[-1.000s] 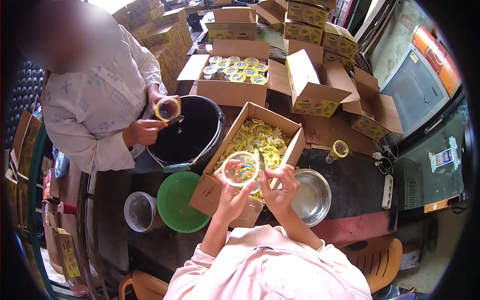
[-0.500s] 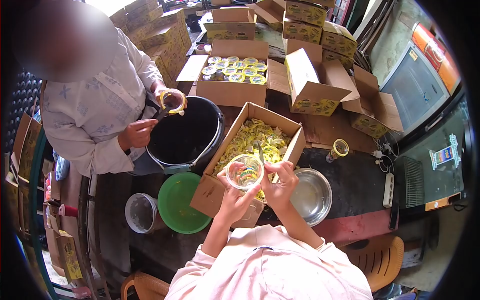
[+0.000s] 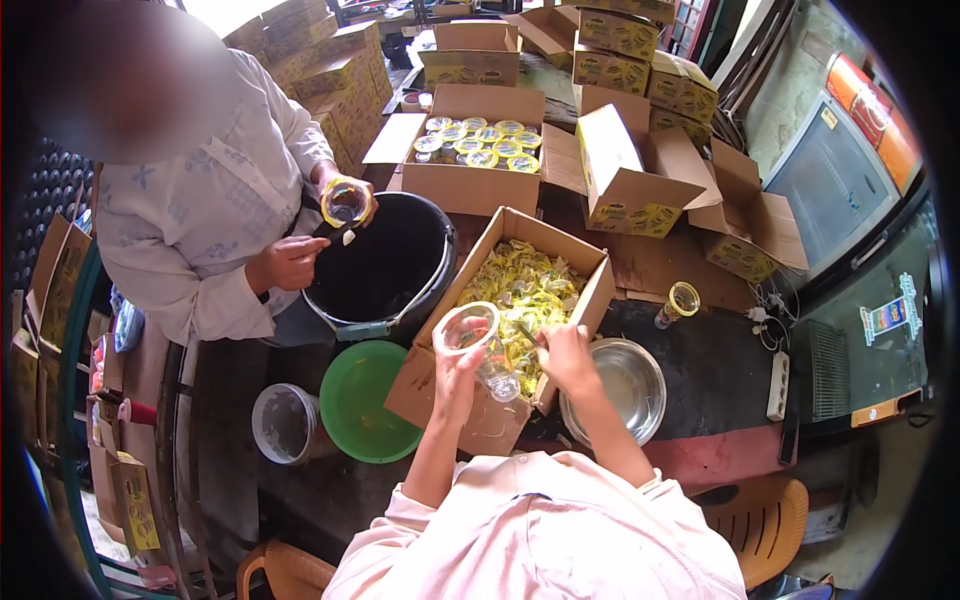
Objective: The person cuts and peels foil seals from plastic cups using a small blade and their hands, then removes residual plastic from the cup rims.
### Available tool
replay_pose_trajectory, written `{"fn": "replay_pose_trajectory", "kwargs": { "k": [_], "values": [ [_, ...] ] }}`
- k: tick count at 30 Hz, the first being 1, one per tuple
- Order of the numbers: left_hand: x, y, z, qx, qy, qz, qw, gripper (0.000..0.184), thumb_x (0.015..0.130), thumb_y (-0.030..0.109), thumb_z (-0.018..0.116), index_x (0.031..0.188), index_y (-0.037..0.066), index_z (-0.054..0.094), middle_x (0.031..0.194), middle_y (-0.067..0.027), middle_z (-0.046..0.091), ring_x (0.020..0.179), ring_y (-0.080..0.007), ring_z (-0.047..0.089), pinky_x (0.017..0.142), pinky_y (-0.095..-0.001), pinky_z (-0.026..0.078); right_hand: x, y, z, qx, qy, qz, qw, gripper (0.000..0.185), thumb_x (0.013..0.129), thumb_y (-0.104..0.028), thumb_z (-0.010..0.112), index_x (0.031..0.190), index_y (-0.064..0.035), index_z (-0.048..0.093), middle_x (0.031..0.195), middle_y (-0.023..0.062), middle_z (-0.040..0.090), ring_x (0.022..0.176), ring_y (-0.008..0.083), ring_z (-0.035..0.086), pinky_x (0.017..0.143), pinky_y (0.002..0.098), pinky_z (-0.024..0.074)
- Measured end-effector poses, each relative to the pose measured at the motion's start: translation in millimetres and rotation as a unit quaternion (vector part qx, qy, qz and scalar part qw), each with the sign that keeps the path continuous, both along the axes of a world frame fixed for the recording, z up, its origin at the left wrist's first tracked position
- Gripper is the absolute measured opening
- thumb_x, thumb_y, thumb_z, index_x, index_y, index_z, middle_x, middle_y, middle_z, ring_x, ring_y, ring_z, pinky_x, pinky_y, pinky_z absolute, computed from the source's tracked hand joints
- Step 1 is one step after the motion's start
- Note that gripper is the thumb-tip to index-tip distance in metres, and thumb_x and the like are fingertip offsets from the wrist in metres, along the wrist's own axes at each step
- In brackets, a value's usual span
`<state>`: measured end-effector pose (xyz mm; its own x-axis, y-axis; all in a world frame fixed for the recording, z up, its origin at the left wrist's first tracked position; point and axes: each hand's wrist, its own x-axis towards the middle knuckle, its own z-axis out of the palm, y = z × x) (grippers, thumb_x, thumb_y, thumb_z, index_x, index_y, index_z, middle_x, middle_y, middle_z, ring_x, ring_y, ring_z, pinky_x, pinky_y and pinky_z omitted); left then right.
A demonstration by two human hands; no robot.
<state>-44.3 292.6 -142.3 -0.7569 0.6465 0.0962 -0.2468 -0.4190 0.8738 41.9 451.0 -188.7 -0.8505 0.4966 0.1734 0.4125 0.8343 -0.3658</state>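
Observation:
My left hand [image 3: 457, 385] is closed around a clear plastic cup [image 3: 499, 376], tilted with its open rim up and to the left. In my right hand [image 3: 568, 358] is a small knife [image 3: 526, 334], its blade pointing left over the carton, apart from the cup. Below both hands, yellow and clear film scraps [image 3: 525, 275] fill an open cardboard carton [image 3: 597, 290]. A metal bowl [image 3: 650, 395] sits by my right forearm.
Across the table a co-worker [image 3: 200, 190] holds a yellow-rimmed cup [image 3: 347, 203] and a knife over a black bucket [image 3: 440, 270]. Also there: a green basin [image 3: 365, 410], a white tub [image 3: 283, 425], a yellow-rimmed cup [image 3: 680, 302], and a carton of lidded cups [image 3: 470, 185].
My hands have moved apart. The knife has left the cup's rim and swung down over the scraps; the cup has tipped and shifted slightly left. A whitish bit now shows on the co-worker's knife.

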Motion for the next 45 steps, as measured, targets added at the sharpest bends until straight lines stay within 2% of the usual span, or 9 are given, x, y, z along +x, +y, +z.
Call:
{"fn": "replay_pose_trajectory", "kwargs": {
  "k": [2, 5, 9, 13, 17, 20, 24, 32, 45],
  "values": [
    [-1, -1, 3, -0.004, 0.011, 0.008, 1.000, 0.060, 0.074, 0.007, 0.064, 0.123, 0.006, 0.028, 0.114, -0.0114, 0.047, 0.106, -0.0196, 0.049, 0.081, -0.0329, 0.051, 7, 4, -12, 0.041, -0.002, -0.013, 0.999, 0.024, 0.069, -0.007, 0.063, 0.092, -0.0036, 0.065, 0.068, 0.0122, 0.062, 0.061, 0.0230, 0.061, 0.073, 0.0350, 0.0437],
    [1, -6, 10, -0.009, -0.009, -0.004, 1.000, 0.064, 0.069, -0.002, 0.070, 0.116, 0.008, 0.028, 0.110, -0.0095, 0.050, 0.104, -0.0185, 0.051, 0.083, -0.0321, 0.050, 9, 0, 6, -0.133, 0.096, 0.004, 0.986, 0.025, 0.069, -0.006, 0.062, 0.094, -0.0055, 0.063, 0.070, 0.0096, 0.063, 0.068, 0.0250, 0.062, 0.068, 0.0358, 0.0432],
    [0, -4, 13, -0.006, 0.091, 0.002, 0.996, 0.058, 0.069, 0.000, 0.069, 0.115, 0.006, 0.034, 0.116, -0.0102, 0.046, 0.111, -0.0173, 0.046, 0.091, -0.0345, 0.043, 7, -15, 45, -0.206, 0.248, -0.011, 0.946, 0.020, 0.069, -0.004, 0.068, 0.089, -0.0049, 0.065, 0.067, 0.0058, 0.062, 0.062, 0.0158, 0.060, 0.064, 0.0283, 0.0421],
    [-2, -4, 14, -0.078, 0.169, 0.046, 0.981, 0.057, 0.068, 0.002, 0.069, 0.117, 0.005, 0.039, 0.118, -0.0098, 0.043, 0.114, -0.0179, 0.043, 0.093, -0.0344, 0.038, 8, -33, 68, -0.230, 0.396, -0.013, 0.889, 0.012, 0.070, -0.004, 0.069, 0.082, -0.0057, 0.066, 0.065, 0.0052, 0.059, 0.060, 0.0157, 0.058, 0.061, 0.0276, 0.0420],
    [3, -4, 19, -0.044, 0.186, 0.027, 0.981, 0.064, 0.070, 0.001, 0.065, 0.125, 0.003, 0.034, 0.120, -0.0104, 0.042, 0.115, -0.0195, 0.042, 0.096, -0.0353, 0.035, 8, -43, 78, -0.178, 0.421, 0.004, 0.889, 0.016, 0.069, -0.003, 0.069, 0.084, -0.0072, 0.066, 0.065, 0.0038, 0.059, 0.061, 0.0156, 0.057, 0.061, 0.0273, 0.0409],
    [3, -4, 19, -0.033, 0.202, 0.021, 0.979, 0.066, 0.070, 0.000, 0.062, 0.128, 0.002, 0.030, 0.120, -0.0110, 0.042, 0.116, -0.0203, 0.042, 0.098, -0.0357, 0.035, 7, -46, 83, -0.153, 0.422, 0.027, 0.893, 0.014, 0.070, -0.001, 0.070, 0.083, -0.0019, 0.064, 0.069, 0.0054, 0.057, 0.062, 0.0124, 0.054, 0.060, 0.0236, 0.0411],
    [4, -3, 14, 0.006, 0.161, 0.004, 0.987, 0.066, 0.071, -0.001, 0.062, 0.128, 0.003, 0.029, 0.120, -0.0112, 0.043, 0.116, -0.0205, 0.042, 0.097, -0.0346, 0.036, 8, -51, 87, -0.098, 0.430, 0.031, 0.897, 0.015, 0.068, 0.001, 0.069, 0.081, -0.0046, 0.064, 0.065, 0.0040, 0.057, 0.058, 0.0136, 0.053, 0.060, 0.0255, 0.0384],
    [8, -2, 9, -0.061, 0.237, 0.029, 0.969, 0.069, 0.067, 0.000, 0.070, 0.125, 0.005, 0.033, 0.115, -0.0097, 0.046, 0.107, -0.0185, 0.048, 0.089, -0.0318, 0.041, 6, -52, 90, -0.039, 0.439, 0.029, 0.897, 0.017, 0.066, 0.003, 0.069, 0.078, -0.0072, 0.064, 0.062, 0.0025, 0.057, 0.055, 0.0157, 0.052, 0.061, 0.0276, 0.0366],
    [7, -4, 21, -0.114, 0.232, 0.031, 0.965, 0.067, 0.059, -0.002, 0.073, 0.117, 0.007, 0.040, 0.105, -0.0063, 0.049, 0.098, -0.0145, 0.051, 0.082, -0.0275, 0.045, 13, -52, 93, -0.085, 0.408, 0.028, 0.909, 0.016, 0.066, 0.000, 0.071, 0.079, -0.0085, 0.066, 0.064, 0.0018, 0.059, 0.058, 0.0143, 0.055, 0.066, 0.0275, 0.0356]
  ]
}}
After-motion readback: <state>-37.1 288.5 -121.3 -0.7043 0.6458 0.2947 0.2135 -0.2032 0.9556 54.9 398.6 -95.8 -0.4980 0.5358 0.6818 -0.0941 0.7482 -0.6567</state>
